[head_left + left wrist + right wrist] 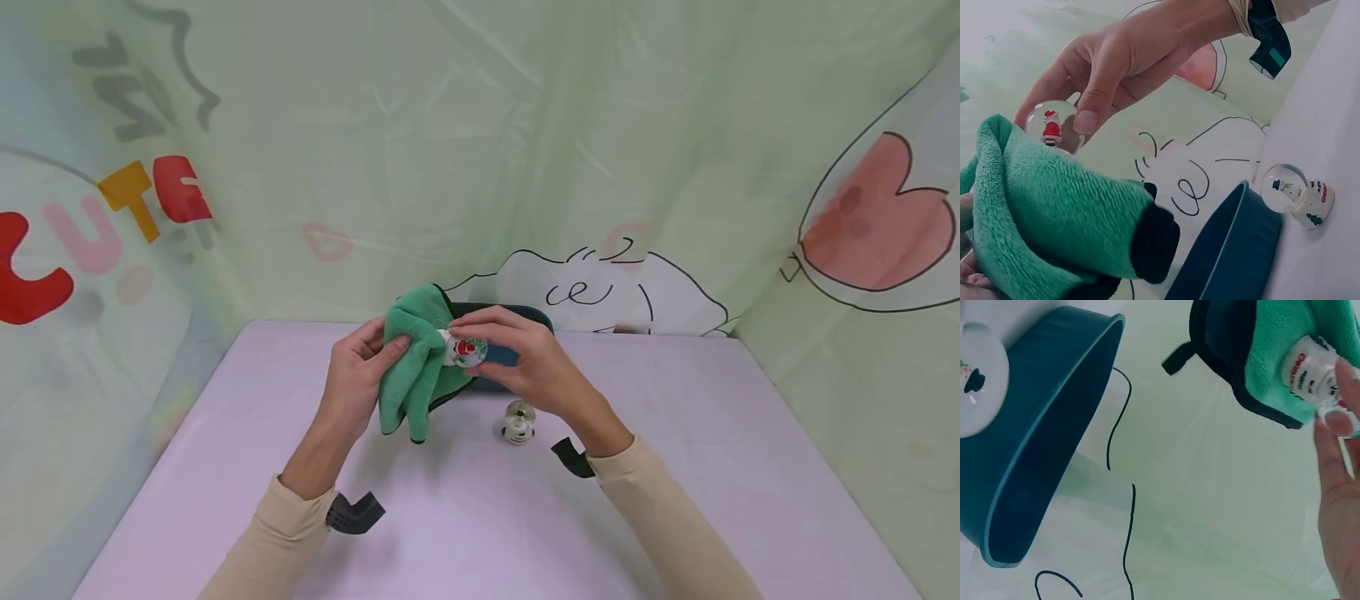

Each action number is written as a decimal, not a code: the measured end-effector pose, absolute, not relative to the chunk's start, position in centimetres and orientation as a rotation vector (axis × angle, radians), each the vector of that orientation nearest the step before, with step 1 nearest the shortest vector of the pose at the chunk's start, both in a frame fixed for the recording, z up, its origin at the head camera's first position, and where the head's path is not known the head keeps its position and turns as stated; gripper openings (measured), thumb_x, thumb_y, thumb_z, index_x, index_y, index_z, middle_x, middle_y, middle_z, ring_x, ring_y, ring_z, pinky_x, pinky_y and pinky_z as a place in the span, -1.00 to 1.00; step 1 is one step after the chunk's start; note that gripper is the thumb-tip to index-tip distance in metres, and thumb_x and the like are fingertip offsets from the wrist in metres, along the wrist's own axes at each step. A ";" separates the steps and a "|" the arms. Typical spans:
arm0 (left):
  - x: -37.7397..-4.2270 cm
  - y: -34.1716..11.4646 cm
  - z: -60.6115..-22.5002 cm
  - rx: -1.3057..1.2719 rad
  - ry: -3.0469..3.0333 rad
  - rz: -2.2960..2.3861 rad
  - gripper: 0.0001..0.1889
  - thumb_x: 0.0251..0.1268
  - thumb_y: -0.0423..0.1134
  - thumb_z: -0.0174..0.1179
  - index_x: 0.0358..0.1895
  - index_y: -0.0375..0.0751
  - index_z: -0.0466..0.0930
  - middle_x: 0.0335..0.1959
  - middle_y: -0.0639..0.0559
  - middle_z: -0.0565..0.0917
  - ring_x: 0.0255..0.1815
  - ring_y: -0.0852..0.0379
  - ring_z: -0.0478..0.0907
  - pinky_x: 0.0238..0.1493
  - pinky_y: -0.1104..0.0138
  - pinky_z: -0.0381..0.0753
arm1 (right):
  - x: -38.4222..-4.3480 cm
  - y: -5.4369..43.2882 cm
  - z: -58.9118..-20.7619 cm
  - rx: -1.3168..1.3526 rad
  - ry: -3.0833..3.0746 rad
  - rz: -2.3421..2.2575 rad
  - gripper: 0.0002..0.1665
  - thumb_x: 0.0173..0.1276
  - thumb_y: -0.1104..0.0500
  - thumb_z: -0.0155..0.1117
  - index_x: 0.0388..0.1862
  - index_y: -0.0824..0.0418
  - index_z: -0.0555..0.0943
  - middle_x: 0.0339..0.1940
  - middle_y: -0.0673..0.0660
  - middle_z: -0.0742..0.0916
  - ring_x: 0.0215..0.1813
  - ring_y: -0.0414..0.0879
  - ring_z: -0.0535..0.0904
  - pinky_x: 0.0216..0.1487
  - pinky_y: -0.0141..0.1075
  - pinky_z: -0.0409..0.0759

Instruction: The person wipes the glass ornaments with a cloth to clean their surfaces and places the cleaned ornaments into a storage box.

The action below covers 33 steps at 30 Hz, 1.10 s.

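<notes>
My left hand (356,371) grips a green plush cloth (412,358) with dark edging, its loose folds hanging down. The fingers and thumb of my right hand (528,362) pinch the glass ball of a small snow globe (1052,128) with a red-and-white Santa figure inside. Its white printed base (1310,370) lies against the cloth, which partly wraps the globe in the left wrist view. Both are held up above the table. A second snow globe (518,423), with a snowman inside, stands upright on the table below my right hand.
A dark blue open bin (1054,419) sits at the back of the table, partly hidden behind the cloth and right hand in the head view. The pale lilac tabletop (480,517) is backed by a printed green curtain (480,150). Black wrist mounts (355,512) stick out from both sleeves.
</notes>
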<state>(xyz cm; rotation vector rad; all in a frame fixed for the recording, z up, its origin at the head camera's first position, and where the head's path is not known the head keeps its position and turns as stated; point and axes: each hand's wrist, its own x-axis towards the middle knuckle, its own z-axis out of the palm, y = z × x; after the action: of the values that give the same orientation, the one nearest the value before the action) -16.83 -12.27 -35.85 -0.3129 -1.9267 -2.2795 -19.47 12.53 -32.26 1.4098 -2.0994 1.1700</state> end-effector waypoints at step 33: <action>-16.4 -14.8 -37.3 -0.273 -2.230 -2.435 -0.33 0.32 -0.35 0.36 0.48 -0.09 0.36 0.29 -0.22 0.60 0.14 0.03 0.68 0.04 0.27 0.69 | -21.3 12.1 -32.5 1.079 -2.325 1.242 -0.43 0.15 0.27 0.60 0.18 0.21 0.67 0.04 0.11 0.72 0.04 -0.08 0.65 0.05 -0.31 0.69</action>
<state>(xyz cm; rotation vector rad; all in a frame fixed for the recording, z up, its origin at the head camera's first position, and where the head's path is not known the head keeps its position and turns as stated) -16.42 -14.83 -37.31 -0.2729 -2.2301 -2.4350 -21.34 12.14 -32.45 1.0789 -2.3252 1.2417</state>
